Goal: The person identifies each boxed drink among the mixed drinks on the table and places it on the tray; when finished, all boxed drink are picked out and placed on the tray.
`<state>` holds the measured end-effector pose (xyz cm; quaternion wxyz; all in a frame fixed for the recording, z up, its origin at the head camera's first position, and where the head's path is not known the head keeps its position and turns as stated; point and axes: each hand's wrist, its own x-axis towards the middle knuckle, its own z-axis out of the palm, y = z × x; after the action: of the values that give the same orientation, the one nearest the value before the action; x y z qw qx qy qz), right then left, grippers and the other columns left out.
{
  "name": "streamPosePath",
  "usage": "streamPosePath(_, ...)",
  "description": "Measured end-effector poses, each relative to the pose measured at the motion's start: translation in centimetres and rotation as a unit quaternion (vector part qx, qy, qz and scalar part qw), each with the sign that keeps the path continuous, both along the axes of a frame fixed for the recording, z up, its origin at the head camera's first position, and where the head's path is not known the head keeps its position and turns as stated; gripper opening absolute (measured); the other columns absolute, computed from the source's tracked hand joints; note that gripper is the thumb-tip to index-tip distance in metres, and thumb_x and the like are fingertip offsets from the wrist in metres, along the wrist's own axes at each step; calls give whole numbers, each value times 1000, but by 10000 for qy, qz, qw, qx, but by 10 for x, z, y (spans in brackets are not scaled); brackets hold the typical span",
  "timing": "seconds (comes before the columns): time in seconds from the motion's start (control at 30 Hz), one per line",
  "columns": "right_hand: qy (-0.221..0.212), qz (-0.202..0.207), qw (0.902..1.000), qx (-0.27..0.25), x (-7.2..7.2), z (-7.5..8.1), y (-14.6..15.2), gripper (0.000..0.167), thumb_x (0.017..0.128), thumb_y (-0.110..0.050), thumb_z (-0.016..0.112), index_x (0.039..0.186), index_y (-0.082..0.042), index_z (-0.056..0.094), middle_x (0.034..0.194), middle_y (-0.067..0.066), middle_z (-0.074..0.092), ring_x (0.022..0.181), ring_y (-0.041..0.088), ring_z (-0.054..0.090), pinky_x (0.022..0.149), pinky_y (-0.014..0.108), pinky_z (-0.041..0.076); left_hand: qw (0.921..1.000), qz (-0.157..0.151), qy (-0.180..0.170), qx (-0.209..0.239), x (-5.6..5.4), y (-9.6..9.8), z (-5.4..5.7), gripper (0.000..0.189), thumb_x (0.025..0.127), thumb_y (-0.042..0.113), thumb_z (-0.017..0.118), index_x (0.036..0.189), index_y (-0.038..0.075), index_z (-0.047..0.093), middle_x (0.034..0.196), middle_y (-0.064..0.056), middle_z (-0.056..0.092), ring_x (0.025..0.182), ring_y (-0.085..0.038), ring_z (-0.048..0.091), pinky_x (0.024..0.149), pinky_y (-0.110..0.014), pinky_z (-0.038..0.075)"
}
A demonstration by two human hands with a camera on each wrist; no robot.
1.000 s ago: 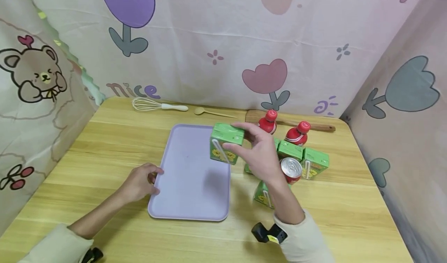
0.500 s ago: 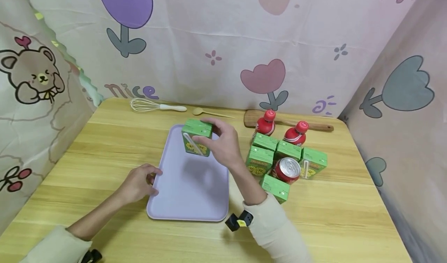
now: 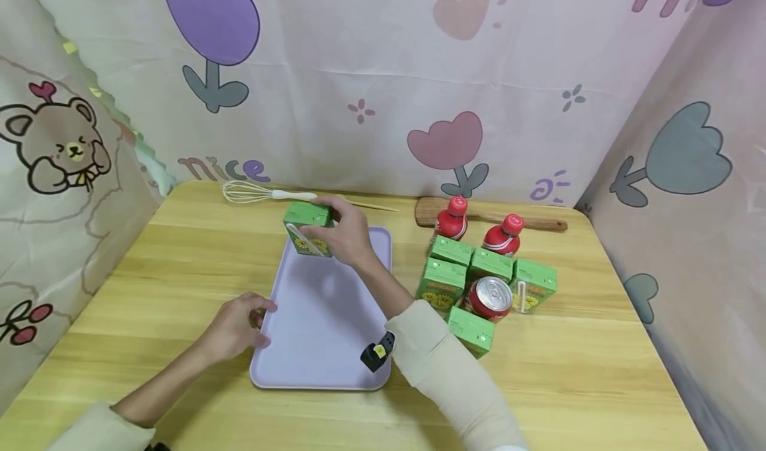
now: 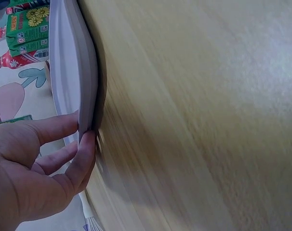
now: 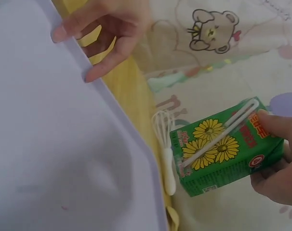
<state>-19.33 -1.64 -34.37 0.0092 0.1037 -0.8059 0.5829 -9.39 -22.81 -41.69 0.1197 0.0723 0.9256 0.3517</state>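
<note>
Small green cardboard drink carton [image 3: 305, 228], yellow daisies on the front, white bendy straw stuck on at a slant, is gripped by the right hand [image 3: 344, 230]. Pretty much upright, held up off the surface at the tray's top-left corner, a bit left of centre in the head view. The shallow lavender rectangular tray [image 3: 323, 324], rounded corners and all, is laid out mid-frame, its left rim pinched by the left hand [image 3: 239, 326].
</note>
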Motion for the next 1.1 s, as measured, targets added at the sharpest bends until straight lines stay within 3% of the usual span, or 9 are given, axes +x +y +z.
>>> streamPosePath(0.53,-384,-110,9991,156,-36,-33,-16,48,77,-13,78,121,-16,62,122,7,63,106,19,59,89,29,50,10000,-41,10,57,-1,-1,-1,53,59,-7,78,110,-6,62,103,-14,60,81,-19,56,58,-20,51)
streamPosePath(1.1,-587,41,9979,286,-53,-49,-19,49,80,-16,75,126,-17,58,129,6,58,113,21,56,95,35,49,9999,-5,16,125,-2,-2,-3,52,61,-8,76,111,-7,62,106,-15,59,80,-18,55,56,-20,51)
